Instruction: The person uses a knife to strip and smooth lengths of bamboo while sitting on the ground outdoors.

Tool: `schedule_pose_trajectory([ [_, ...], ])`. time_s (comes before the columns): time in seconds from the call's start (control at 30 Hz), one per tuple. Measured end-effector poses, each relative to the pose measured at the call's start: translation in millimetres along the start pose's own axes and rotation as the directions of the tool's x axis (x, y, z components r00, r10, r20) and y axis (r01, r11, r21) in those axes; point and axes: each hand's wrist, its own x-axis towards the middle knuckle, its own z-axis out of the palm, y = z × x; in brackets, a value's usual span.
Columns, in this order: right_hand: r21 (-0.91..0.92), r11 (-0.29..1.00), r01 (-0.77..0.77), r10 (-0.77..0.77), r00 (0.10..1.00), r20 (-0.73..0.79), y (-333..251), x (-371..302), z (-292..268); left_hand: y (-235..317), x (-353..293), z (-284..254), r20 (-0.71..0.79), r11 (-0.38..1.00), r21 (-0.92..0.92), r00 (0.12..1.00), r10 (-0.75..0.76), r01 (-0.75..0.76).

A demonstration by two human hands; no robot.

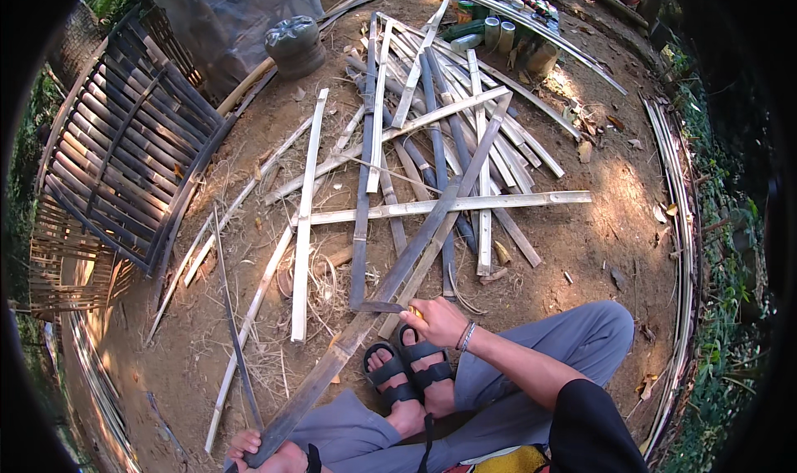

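Observation:
A long dark bamboo slat [334, 358] slants from my lap up over the pile ahead. My left hand [264, 455] is closed around its near end at the lower left. In my right hand [438, 320] is a knife [380, 307], its yellow handle partly covered by the fingers. The dark blade points left and lies across the slat, apparently touching it. A thin dark bamboo strip [236, 340] runs up and away from beside my left hand; whether that hand also holds it, I cannot tell.
Split bamboo strips [465, 153] lie crisscrossed on the bare soil, with shavings [266, 340] to their left. My sandaled feet [408, 369] are close below the blade. A slatted bamboo frame [124, 141] leans at the left. Bottles [465, 34] and a knotted plastic bag [295, 48] stand farther back.

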Motion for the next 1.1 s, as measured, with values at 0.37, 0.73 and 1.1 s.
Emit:
schedule_pose_trajectory([
  [0.37,0.043,0.999,-0.014,0.017,0.998,-0.057,-33,-19,17,3,-3,-2,0.079,0.999,-0.049,0.997,0.023,-0.019],
  [0.73,-0.043,0.996,0.077,-0.076,0.996,0.039,-50,-20,23,2,-4,4,0.011,1.0,-0.014,1.0,0.012,-0.012],
  [1.1,-0.014,0.997,0.073,-0.073,0.997,0.037,-93,-43,35,5,-5,9,0.017,0.999,-0.029,1.0,0.016,-0.015],
])
